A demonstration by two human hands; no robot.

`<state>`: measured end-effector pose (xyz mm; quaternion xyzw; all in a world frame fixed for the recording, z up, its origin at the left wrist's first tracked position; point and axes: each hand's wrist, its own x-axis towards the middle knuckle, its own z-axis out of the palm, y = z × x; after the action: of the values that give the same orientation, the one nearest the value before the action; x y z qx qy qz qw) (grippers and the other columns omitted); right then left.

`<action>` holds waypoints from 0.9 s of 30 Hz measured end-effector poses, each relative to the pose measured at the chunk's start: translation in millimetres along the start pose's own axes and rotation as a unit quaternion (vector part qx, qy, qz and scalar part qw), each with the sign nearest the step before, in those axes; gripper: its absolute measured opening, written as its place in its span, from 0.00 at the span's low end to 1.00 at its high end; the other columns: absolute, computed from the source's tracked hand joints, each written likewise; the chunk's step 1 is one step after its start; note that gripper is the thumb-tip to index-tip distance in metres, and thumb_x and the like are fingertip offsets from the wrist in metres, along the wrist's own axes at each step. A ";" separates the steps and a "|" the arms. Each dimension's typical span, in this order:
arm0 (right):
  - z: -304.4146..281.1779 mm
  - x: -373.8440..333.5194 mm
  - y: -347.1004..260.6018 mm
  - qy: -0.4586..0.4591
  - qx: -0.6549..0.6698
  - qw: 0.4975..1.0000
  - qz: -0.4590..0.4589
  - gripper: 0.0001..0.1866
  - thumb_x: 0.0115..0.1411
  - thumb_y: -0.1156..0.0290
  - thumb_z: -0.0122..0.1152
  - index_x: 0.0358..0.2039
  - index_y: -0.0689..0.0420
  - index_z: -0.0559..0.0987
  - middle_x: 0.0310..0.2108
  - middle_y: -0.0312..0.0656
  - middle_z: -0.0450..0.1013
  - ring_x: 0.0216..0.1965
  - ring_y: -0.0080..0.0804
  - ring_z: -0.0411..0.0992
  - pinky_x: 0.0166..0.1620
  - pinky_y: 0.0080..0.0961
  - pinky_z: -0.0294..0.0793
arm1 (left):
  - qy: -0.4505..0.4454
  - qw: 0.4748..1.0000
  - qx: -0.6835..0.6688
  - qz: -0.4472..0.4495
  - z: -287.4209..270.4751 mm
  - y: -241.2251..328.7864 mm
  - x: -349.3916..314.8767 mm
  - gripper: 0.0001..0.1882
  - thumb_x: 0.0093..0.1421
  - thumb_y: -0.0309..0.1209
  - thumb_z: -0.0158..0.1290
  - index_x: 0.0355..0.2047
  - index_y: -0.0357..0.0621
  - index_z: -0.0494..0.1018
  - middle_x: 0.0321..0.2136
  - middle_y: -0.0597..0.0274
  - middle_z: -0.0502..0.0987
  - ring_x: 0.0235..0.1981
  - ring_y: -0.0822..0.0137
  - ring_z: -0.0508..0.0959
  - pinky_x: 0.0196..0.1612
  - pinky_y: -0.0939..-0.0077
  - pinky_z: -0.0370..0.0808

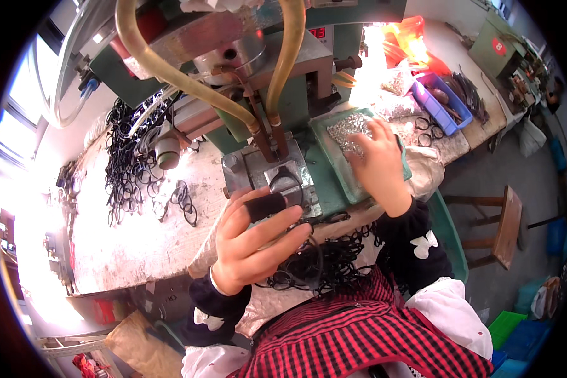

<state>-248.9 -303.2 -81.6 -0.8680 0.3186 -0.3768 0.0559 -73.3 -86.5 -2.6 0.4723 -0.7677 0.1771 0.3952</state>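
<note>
My left hand (255, 242) is at the front of the metal fixture (239, 173), its fingers curled and a black sleeve on one finger. That finger is beside a black ring-shaped band (286, 179) lying on the fixture. Another black band (319, 264) hangs by the lower fingers, which seem to hold it. My right hand (381, 169) is over the green tray (340, 170), with thumb and fingers bent close together at the small shiny metal parts (346, 129). Whatever is between those fingertips is too small to make out.
Two copper-coloured electrodes (271, 142) of the machine stand over the fixture, with yellowish hoses (189, 85) above. Black bands (129, 164) are heaped at left, and more (296, 268) lie by my lap. A blue bin (450, 120) stands at right, a wooden stool (503, 227) beyond.
</note>
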 end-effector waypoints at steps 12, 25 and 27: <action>29.0 8.8 37.6 0.059 -0.034 0.997 0.039 0.02 0.62 0.78 0.56 0.34 0.60 0.72 0.31 0.51 0.74 0.36 0.53 0.75 0.38 0.44 0.75 | -0.006 1.000 -0.002 -0.004 11.1 0.6 -7.0 0.19 0.47 0.28 0.66 0.43 0.50 0.84 0.47 0.66 0.82 0.33 0.62 0.75 0.51 0.53 0.80; 3.9 -12.5 14.3 0.111 0.172 0.968 0.145 0.04 0.66 0.77 0.62 0.41 0.60 0.78 0.31 0.42 0.77 0.32 0.35 0.77 0.40 0.29 0.75 | 0.350 0.906 0.019 -0.237 -104.4 30.5 -65.7 0.11 0.71 0.28 0.47 0.50 0.37 0.73 0.40 0.50 0.81 0.35 0.59 0.81 0.34 0.75 0.75; 5.1 -8.9 2.6 0.090 0.201 0.965 0.141 0.06 0.63 0.77 0.65 0.40 0.60 0.81 0.32 0.41 0.79 0.33 0.32 0.77 0.41 0.27 0.75 | 0.375 0.870 0.057 -0.315 -130.6 -1.1 -70.3 0.10 0.71 0.26 0.48 0.49 0.36 0.74 0.39 0.53 0.81 0.35 0.62 0.81 0.34 0.76 0.75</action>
<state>-251.3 -300.7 -91.6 -0.7477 0.3596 -0.4976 0.2531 2.0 38.4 24.5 0.6090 -0.3611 0.2500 0.6605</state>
